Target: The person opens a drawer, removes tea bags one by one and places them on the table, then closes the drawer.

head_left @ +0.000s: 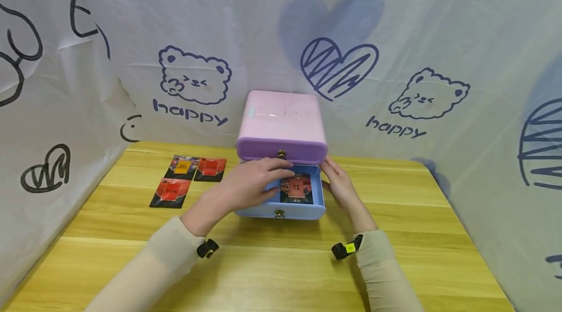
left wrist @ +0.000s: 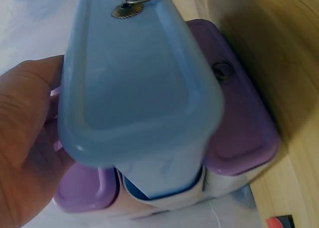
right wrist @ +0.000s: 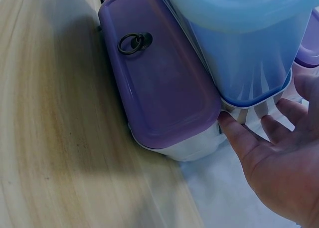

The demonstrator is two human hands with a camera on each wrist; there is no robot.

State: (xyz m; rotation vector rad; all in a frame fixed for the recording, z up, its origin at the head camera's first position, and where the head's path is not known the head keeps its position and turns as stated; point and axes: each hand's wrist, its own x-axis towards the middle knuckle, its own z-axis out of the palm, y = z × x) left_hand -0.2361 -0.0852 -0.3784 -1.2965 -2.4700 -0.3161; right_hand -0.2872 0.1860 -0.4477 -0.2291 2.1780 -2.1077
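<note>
A small drawer cabinet (head_left: pixel 283 114) has its blue drawer (head_left: pixel 303 213) pulled out. Inside lies a black packet with a red label (head_left: pixel 296 188). My left hand (head_left: pixel 250 184) reaches over the drawer's left part, fingers extended above the opening. In the left wrist view that hand (left wrist: pixel 22 143) is beside the drawer's upper edge; part of its fingers is hidden behind the blue front (left wrist: pixel 139 78). My right hand (head_left: pixel 344 190) is at the cabinet's right side. The right wrist view shows its fingertips (right wrist: pixel 239 133) touching the cabinet's side near the drawer opening.
On the table's left lie three packets: one with a yellow label (head_left: pixel 182 166) and two red-labelled ones, a rear packet (head_left: pixel 210 169) and a front packet (head_left: pixel 170 192). A purple upper drawer (head_left: pixel 303 152) and purple lower drawer (right wrist: pixel 159 83) are closed. A printed cloth (head_left: pixel 263 24) hangs behind.
</note>
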